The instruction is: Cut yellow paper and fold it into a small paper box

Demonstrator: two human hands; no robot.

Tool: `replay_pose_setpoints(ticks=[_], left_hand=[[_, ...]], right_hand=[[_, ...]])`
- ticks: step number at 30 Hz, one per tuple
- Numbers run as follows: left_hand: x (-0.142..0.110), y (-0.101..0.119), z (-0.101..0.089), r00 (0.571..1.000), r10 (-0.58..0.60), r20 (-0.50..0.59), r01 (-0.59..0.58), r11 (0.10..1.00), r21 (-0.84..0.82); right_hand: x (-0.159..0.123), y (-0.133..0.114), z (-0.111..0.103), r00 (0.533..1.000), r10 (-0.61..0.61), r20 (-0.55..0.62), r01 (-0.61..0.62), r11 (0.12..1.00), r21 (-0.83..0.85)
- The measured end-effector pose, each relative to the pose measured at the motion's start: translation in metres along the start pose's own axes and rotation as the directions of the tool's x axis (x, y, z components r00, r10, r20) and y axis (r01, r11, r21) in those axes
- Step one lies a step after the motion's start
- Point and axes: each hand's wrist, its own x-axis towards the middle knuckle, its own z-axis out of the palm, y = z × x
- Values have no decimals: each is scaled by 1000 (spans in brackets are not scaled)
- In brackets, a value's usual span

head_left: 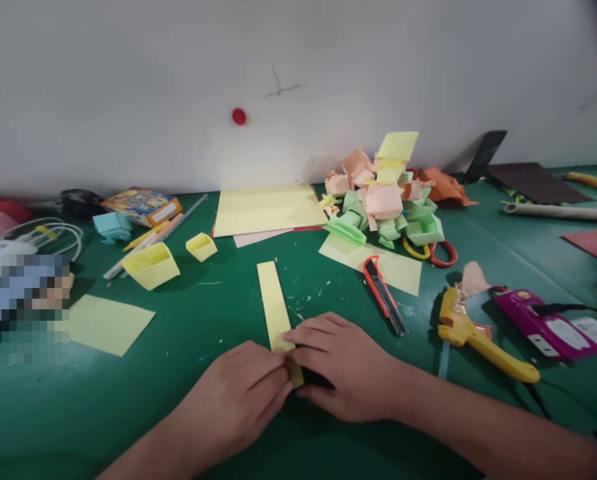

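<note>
A folded strip of yellow paper (pixel 271 293) lies on the green table, its long side pointing away from me. My left hand (pixel 243 393) is closed at the strip's near end, thumb and fingers pinched on the paper. From the other side, my right hand (pixel 343 367) grips the same end, with its fingertips pressing on the strip and its thumb close to the near edge. The fingers partly cover that end. Beyond the left hand are a larger yellow paper box (pixel 151 265) and a smaller yellow paper box (pixel 201 247).
Right of the strip are a red utility knife (pixel 383 297), a yellow glue gun (pixel 478 337), a purple power strip (pixel 548 323) and scissors (pixel 443 255). Folded paper pieces (pixel 383 200) are heaped behind. Yellow sheets (pixel 268 210) lie by the wall, a yellow sheet (pixel 111 325) at left.
</note>
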Motion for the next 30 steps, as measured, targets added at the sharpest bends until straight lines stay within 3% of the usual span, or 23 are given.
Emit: replay_pose_setpoints(ticks=[6,11,17,21,25,30], left_hand=[[-5,-5,1,975,-223,9,220,954,-203],[-2,-9,4,969,-244,-31,236,960,-151],[2,-14,8,936,-352,7,350,928,-126],[2,-17,10,908,-418,34,419,901,-112],[1,-17,12,875,-484,29,484,866,-126],[0,-16,12,889,-458,12,455,879,-142]], right_hand=[[1,4,9,989,29,-146,-19,997,72],[5,4,10,979,108,-175,-77,981,177],[9,5,11,962,151,-227,-92,964,251],[10,8,11,954,253,-164,-195,934,300],[12,8,10,910,405,-92,-352,869,348],[12,6,10,931,339,-135,-271,891,365]])
